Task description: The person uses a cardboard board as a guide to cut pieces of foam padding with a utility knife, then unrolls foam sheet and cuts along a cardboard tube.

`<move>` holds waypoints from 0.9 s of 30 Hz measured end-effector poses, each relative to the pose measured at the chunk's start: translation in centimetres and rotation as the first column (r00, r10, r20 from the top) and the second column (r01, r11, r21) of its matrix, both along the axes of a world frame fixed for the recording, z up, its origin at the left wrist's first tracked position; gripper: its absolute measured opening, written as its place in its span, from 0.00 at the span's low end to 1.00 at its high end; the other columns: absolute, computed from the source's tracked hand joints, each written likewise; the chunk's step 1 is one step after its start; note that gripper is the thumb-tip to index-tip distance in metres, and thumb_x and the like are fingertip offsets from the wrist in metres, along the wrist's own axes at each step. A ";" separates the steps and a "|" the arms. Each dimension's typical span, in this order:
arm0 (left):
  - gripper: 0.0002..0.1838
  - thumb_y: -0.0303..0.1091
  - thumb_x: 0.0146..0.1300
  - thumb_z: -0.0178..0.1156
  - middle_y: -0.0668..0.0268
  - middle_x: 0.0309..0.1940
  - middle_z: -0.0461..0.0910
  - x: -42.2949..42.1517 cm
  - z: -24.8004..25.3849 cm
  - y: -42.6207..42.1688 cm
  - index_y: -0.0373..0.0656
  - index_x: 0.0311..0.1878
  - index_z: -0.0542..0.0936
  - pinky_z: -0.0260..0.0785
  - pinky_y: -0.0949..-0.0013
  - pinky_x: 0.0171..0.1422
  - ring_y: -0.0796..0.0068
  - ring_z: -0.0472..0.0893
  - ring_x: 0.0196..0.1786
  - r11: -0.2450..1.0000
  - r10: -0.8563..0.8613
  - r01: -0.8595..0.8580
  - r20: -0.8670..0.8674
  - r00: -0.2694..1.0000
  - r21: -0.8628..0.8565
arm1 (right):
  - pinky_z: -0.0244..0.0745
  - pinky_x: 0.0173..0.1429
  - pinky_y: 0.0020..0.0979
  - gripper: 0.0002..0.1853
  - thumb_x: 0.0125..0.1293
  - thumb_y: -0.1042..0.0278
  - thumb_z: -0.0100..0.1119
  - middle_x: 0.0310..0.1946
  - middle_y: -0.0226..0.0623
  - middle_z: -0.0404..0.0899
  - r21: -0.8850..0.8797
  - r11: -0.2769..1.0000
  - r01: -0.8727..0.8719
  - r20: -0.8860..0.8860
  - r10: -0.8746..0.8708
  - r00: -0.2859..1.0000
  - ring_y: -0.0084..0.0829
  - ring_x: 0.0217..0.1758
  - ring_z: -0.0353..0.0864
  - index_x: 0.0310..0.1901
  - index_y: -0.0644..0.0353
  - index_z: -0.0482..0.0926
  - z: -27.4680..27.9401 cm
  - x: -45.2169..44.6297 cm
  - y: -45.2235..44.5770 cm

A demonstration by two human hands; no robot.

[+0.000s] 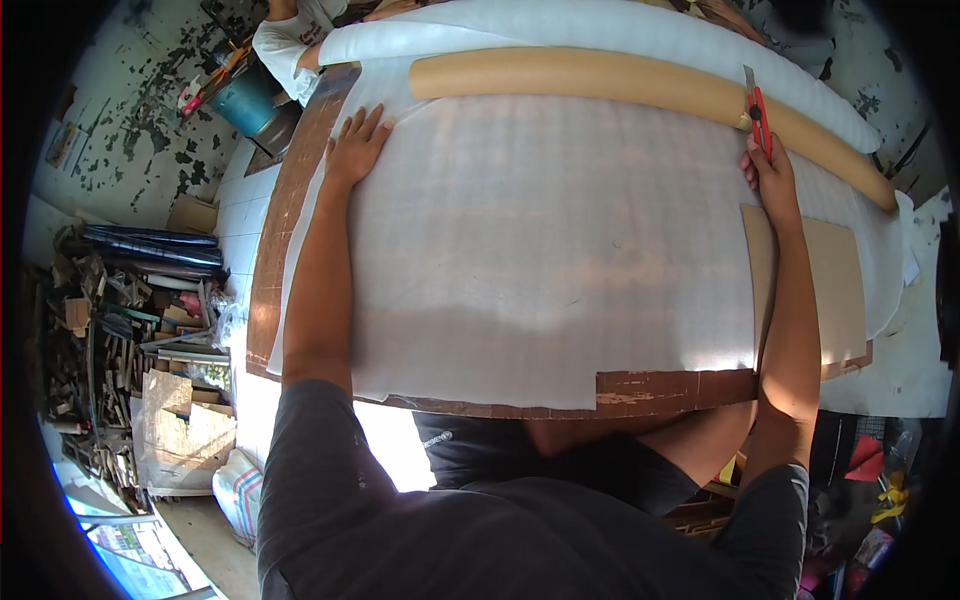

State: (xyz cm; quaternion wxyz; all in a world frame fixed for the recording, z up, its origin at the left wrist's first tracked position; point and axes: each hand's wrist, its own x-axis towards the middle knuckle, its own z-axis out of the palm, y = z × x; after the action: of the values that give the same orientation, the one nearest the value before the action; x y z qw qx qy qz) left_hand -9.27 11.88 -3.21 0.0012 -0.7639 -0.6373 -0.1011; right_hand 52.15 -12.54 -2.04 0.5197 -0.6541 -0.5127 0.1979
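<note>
My left hand (357, 146) lies flat with fingers spread on a white translucent foam sheet (540, 240), near its far left corner. In my right hand (771, 180) is a red utility knife (760, 118), its blade extended and pointing away from me. The knife is over a brown paper roll (600, 80) that runs across the far side of the sheet. Behind that lies a thick white foam roll (580, 30). Under my right forearm rests a piece of brown cardboard (825, 285). A worn brown tabletop (660, 390) shows along the sheet's left and near edges.
Another person's sleeve (285, 50) and arm are at the far left corner, by the white roll. A blue-green bucket (243, 100) stands beyond the table's left side. Stacked wood scraps (110, 380) and a striped sack (238, 490) lie on the floor at left.
</note>
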 end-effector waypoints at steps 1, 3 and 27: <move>0.38 0.73 0.73 0.38 0.66 0.86 0.51 0.0 0.0 0.0 0.72 0.83 0.59 0.35 0.37 0.86 0.58 0.49 0.87 1.000 0.001 -0.001 -0.004 1.000 0.007 | 0.67 0.32 0.20 0.12 0.82 0.58 0.52 0.29 0.25 0.77 -0.004 1.000 0.010 -0.011 -0.010 1.000 0.14 0.27 0.70 0.53 0.57 0.76 0.0 -0.1 0.0; 0.38 0.73 0.73 0.38 0.65 0.86 0.51 0.0 -0.1 -0.1 0.72 0.83 0.60 0.36 0.37 0.86 0.58 0.50 0.87 1.000 0.003 -0.003 0.002 1.000 0.014 | 0.67 0.32 0.20 0.11 0.82 0.58 0.52 0.28 0.25 0.77 -0.009 1.000 0.018 0.000 -0.018 1.000 0.14 0.27 0.70 0.52 0.57 0.76 0.1 -0.3 -0.2; 0.38 0.71 0.75 0.39 0.63 0.85 0.54 0.3 0.5 -1.3 0.69 0.83 0.61 0.38 0.38 0.86 0.56 0.51 0.87 0.999 -0.012 0.011 0.017 1.000 0.031 | 0.66 0.28 0.21 0.12 0.81 0.58 0.54 0.27 0.26 0.75 0.050 0.999 -0.014 -0.070 0.018 0.997 0.15 0.25 0.70 0.56 0.55 0.76 0.9 -1.2 -0.5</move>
State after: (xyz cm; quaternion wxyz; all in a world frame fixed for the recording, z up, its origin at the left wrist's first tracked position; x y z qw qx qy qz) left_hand -8.92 10.57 -2.72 0.0067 -0.7666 -0.6313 -0.1176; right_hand 50.94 -13.08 -1.18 0.5518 -0.6296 -0.5040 0.2122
